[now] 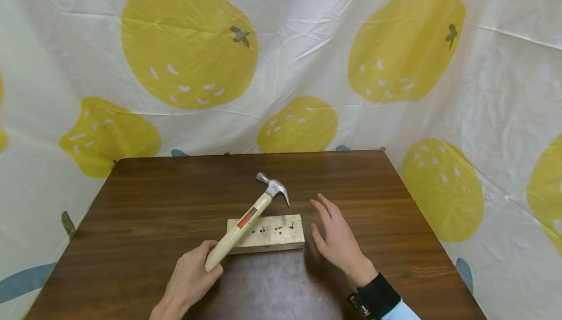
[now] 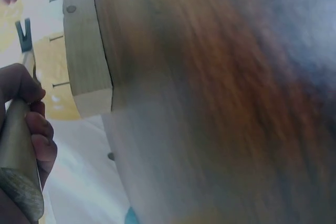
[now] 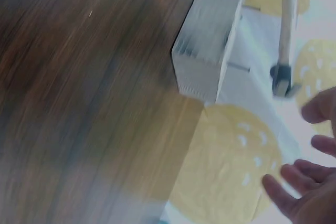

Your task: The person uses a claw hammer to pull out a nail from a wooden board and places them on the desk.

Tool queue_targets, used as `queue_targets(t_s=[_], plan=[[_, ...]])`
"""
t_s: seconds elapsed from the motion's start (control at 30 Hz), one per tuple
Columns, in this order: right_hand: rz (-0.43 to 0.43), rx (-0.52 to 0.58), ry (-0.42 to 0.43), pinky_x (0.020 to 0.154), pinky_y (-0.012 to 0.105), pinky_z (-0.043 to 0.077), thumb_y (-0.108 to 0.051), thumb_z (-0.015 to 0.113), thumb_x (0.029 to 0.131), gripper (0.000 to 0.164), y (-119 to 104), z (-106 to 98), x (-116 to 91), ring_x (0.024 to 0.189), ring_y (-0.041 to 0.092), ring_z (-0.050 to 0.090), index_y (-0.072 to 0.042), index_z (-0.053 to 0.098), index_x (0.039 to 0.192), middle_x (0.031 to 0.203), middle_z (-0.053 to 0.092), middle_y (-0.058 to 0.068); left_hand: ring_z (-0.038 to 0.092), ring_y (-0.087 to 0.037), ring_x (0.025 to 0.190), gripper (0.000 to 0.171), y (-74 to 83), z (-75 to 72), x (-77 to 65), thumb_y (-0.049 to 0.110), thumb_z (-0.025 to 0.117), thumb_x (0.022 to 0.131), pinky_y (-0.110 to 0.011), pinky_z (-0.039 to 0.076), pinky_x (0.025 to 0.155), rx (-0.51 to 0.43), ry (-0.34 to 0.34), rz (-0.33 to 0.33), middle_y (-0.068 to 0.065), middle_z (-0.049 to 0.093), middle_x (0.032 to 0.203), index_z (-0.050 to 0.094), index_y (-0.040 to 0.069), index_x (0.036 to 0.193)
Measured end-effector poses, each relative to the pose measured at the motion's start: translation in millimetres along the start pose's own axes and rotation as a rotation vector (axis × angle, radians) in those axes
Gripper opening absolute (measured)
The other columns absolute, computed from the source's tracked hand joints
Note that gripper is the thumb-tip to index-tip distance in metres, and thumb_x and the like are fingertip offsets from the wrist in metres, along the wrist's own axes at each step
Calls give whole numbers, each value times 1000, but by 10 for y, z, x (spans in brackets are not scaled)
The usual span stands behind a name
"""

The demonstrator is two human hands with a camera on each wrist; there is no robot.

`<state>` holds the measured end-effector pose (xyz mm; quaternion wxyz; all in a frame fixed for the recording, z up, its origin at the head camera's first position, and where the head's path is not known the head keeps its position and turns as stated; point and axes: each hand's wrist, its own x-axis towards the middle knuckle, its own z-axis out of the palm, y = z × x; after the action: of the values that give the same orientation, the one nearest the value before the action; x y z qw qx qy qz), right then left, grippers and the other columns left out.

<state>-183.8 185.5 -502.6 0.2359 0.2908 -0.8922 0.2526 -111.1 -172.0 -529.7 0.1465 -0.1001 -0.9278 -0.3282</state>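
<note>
My left hand (image 1: 190,276) grips a claw hammer (image 1: 227,241) near the butt of its pale wooden handle. The steel hammer head (image 1: 275,188) points up and away, tilted over a light wooden block (image 1: 287,236) on the table. Several nails stand up from the block's top face; one nail (image 2: 61,84) shows in profile in the left wrist view, another nail (image 3: 239,67) in the right wrist view. Past the block's right end, my right hand (image 1: 335,239) hovers with fingers spread and relaxed, holding nothing. The hammer handle hides part of the block's left end.
The block sits on a dark brown wood-grain table (image 1: 175,183) with rounded far corners. Behind and around it hangs a white cloth (image 1: 303,32) printed with large yellow fruit. A black band (image 1: 378,295) circles the right wrist.
</note>
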Motion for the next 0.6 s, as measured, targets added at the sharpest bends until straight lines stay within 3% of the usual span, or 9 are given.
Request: queue_targets(t_s=[0.17,0.37,0.6], plan=[[-120,-56,39,96,60,47,-8,70,90,51,-60,68,53,133,42,47,-1,56,138,147,48,23,38,0,54,45,75,46,-9,-3,75,68,-22,39,52,-23,-41,72,14,45,67,69,7,111],[-119,-193,-2,91,61,47,-9,76,84,59,-88,124,23,132,42,47,-5,57,139,145,49,22,43,-1,60,44,120,131,-44,1,76,68,-22,40,55,-32,-78,158,16,51,74,70,10,110],[-146,-257,-35,92,58,48,-5,82,83,62,-75,199,-13,128,40,49,-14,60,140,140,51,20,45,0,62,44,160,126,-56,3,77,68,-20,41,55,-70,-119,206,14,58,78,69,14,110]])
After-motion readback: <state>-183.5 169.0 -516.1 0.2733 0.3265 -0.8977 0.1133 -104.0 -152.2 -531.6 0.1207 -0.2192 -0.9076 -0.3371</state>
